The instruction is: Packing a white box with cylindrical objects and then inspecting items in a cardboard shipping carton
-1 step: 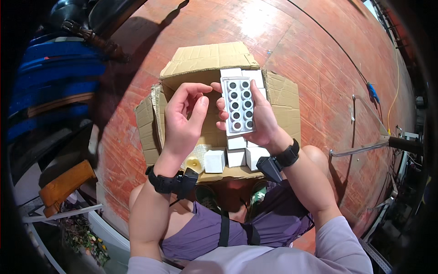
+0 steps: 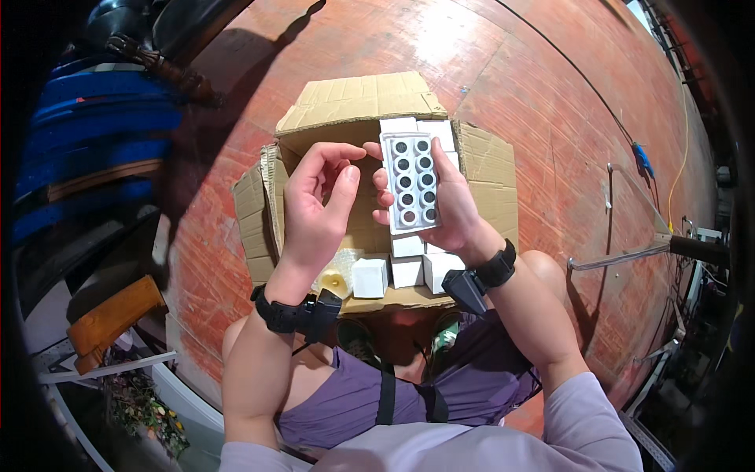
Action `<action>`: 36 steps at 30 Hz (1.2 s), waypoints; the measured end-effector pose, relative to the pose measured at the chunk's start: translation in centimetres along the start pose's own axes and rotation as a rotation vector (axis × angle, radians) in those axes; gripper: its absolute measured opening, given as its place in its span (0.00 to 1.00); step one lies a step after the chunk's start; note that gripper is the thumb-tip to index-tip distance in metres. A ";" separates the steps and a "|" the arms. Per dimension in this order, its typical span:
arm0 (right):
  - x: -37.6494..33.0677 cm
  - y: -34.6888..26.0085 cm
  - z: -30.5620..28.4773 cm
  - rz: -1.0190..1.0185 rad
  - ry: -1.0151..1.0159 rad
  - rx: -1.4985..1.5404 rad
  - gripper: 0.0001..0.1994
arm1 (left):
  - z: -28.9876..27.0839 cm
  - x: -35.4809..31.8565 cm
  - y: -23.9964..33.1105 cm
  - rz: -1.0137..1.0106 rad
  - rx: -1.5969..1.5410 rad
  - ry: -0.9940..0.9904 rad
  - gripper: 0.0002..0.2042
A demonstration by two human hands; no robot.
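My right hand (image 2: pixel 458 206) holds a white blister tray (image 2: pixel 414 189), thumb along its right edge and fingers behind it and at its left edge. Two rows of small round dark pieces sit in the tray. My left hand (image 2: pixel 318 200) holds nothing; its thumb is apart from the bent fingers, and the index fingertip reaches close to the right hand's fingers. Below both hands stands an open cardboard box (image 2: pixel 358 102). Inside it, several small white boxes (image 2: pixel 370 278) line the right side and near edge. Beside them is clear wrap with a yellowish round piece (image 2: pixel 333 281).
Blue plastic items (image 2: pixel 102 118) are stacked at the left, above an orange-brown wooden piece (image 2: pixel 114 318). A metal frame (image 2: pixel 621 256) stands on the reddish floor (image 2: pixel 543 102) at right. A dark cable (image 2: pixel 570 67) crosses the far right.
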State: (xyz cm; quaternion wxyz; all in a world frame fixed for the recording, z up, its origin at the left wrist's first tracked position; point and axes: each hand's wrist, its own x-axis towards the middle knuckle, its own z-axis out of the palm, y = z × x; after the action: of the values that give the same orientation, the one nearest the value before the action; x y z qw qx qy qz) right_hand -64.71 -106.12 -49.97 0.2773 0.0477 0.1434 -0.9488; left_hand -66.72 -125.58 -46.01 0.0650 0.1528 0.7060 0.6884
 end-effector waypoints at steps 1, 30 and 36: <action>0.0 0.0 0.0 0.001 0.007 -0.010 0.43 | 0.0 0.1 -0.1 -0.017 -0.018 -0.003 0.08; 0.3 0.1 0.1 -0.050 -0.009 -0.061 0.43 | 0.1 0.0 -0.5 -0.033 -0.020 0.022 0.07; 0.2 0.4 0.3 0.018 0.049 -0.137 0.42 | -0.1 0.1 -0.3 -0.069 -0.062 0.014 0.07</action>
State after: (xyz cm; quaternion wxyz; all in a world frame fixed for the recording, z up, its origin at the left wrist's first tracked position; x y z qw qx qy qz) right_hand -64.65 -106.58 -49.82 0.2848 0.0529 0.2141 -0.9329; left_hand -66.91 -125.59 -46.30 0.0887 0.1215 0.6897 0.7083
